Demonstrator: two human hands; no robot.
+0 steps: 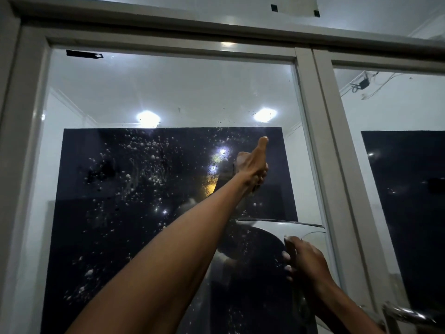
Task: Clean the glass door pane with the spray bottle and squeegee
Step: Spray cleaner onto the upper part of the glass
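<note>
The glass door pane point(144, 97) fills the view, and foam and droplets point(144, 169) speckle its dark middle part. My left hand point(252, 167) is raised against the upper right of the pane with its thumb pointing up. Its fingers curl round the spray bottle point(237, 162), which the hand mostly hides. Lower right, my right hand point(304, 260) grips the handle of the squeegee. The thin dark blade of the squeegee point(279, 222) lies level across the glass just above that hand.
A white door frame point(313, 116) borders the pane on the right, with a second glass pane point(397, 116) beyond it. A metal door handle point(407, 314) sticks out at the bottom right. A strip of black tape point(84, 54) sits at the pane's top left corner.
</note>
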